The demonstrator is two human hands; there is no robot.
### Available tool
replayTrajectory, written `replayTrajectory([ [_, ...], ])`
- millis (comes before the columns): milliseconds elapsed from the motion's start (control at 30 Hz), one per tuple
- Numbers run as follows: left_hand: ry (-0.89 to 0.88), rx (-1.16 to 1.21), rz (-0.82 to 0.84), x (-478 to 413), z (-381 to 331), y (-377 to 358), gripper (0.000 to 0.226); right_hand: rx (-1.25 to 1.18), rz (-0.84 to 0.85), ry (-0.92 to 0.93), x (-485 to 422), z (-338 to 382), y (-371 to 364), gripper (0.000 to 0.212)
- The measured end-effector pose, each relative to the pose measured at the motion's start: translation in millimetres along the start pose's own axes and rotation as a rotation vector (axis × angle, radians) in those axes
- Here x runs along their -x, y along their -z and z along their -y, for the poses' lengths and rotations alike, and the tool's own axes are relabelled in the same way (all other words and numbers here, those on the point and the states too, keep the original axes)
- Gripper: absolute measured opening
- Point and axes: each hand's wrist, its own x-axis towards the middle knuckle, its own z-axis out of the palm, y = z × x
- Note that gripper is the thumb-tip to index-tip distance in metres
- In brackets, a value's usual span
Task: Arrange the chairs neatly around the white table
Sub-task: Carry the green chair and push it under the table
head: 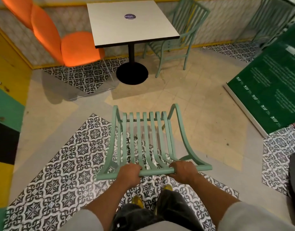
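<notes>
We grip the green chair by its top rail.

Our left hand point(128, 174) and right hand point(183, 170) curl their fingers point(135, 166) tight over the rail, one each side of the slats. The chair point(148, 140) stretches forward from our knuckles over patterned floor point(63, 164), well apart from the white table point(131, 22). An orange chair point(76, 47) sits left of the table and a second green chair point(173, 45) right of it.

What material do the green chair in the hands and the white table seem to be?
Green chair: likely painted metal, judging by thin curved slats with an even matte mint coat. White table: probably laminate board, smooth pale top with a dark edge band; its black post and round base look like metal.
</notes>
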Motion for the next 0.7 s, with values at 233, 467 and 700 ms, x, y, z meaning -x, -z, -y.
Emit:
replayTrajectory([
  [233,-0.016,-0.022,0.012,-7,-3,0,0.034,-0.069,0.026,0.071,-9,-9,6,0.053],
  [467,0.007,0.020,-0.024,-13,-12,4,0.030,-0.085,0.071,0.121,-20,-22,17,0.047],
  [700,0.007,0.025,-0.043,-23,-27,11,0.029,-0.083,0.045,0.160,-34,-45,24,0.048],
])
